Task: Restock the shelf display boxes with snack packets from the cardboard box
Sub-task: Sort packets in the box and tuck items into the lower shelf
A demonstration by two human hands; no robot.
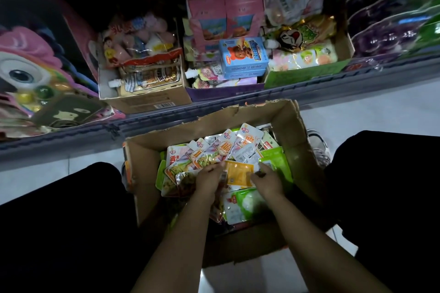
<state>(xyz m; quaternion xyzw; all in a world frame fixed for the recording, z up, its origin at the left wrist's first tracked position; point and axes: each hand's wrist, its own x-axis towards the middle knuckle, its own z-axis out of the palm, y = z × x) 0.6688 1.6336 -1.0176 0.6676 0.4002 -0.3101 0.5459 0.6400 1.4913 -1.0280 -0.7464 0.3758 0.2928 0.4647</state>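
Both forearms reach into the cardboard box (pixel 297 157), where the left hand (pixel 209 179) pinches a fan of snack packets (pixel 209 150) and the right hand (pixel 267 179) pinches the yellow packet (pixel 239 171) between them; the loose fan could slide apart when lifted.
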